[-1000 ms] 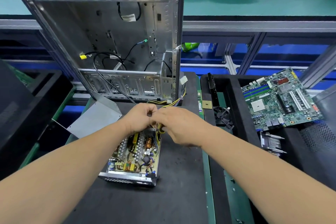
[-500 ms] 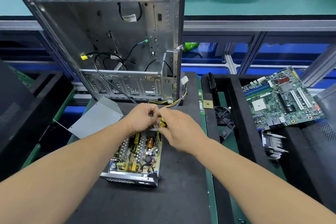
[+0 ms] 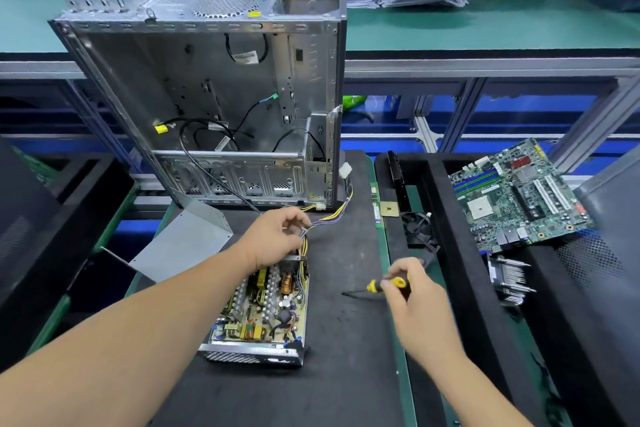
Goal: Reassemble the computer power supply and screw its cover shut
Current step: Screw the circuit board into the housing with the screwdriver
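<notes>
The power supply [image 3: 261, 308] lay open on the black mat [image 3: 346, 374], its circuit board bare. Left of it rested the grey metal cover [image 3: 181, 246]. Behind it stood the stripped computer case [image 3: 207, 97]. At its far end the left hand [image 3: 277, 239] pinched the bundle of wires [image 3: 332, 217]. Right of it, the right hand [image 3: 412, 295] gripped a yellow-handled screwdriver [image 3: 375, 286], tip touching the mat. Farther right, a motherboard [image 3: 519, 194] leaned in a black tray [image 3: 450, 253].

I see the power supply [image 3: 264, 308] lying open on the dark mat, circuit board facing up, vented end nearest me; its wire bundle [image 3: 331, 217] trails toward the case. The grey cover [image 3: 183, 246] lies just left of it, off
</notes>
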